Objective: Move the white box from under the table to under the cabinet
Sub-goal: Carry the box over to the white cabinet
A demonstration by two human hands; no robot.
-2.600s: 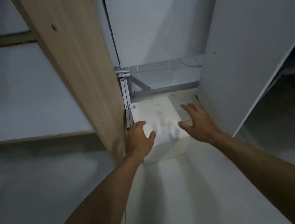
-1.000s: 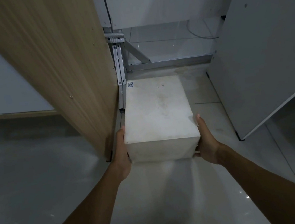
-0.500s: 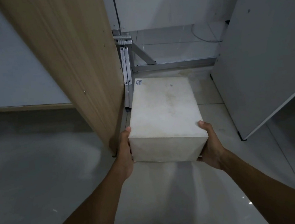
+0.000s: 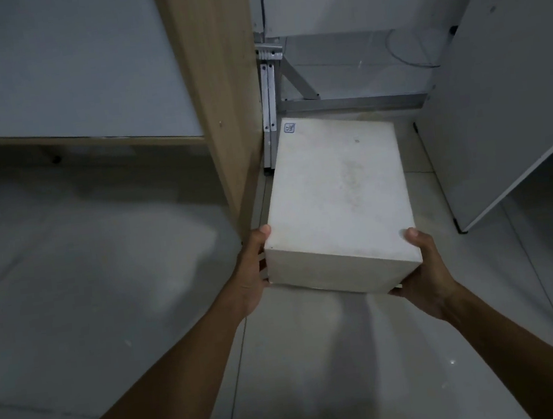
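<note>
The white box (image 4: 339,198) is a plain rectangular carton with a small blue label at its far left corner. It is held between my two hands, its near end raised and turned slightly to the right, in the gap between a wooden panel and a grey panel. My left hand (image 4: 253,274) presses on its near left side with the thumb at the top corner. My right hand (image 4: 420,272) cups its near right corner from the side and below.
A tall wooden cabinet side panel (image 4: 222,105) stands directly left of the box. A folding metal table bracket (image 4: 270,106) and rail sit behind it. A grey panel (image 4: 502,90) walls in the right. Pale tiled floor (image 4: 106,297) spreads left and in front.
My hands went from reaching over the box to gripping its near sides. The box has come toward me out of the gap and its near end has risen off the floor.
</note>
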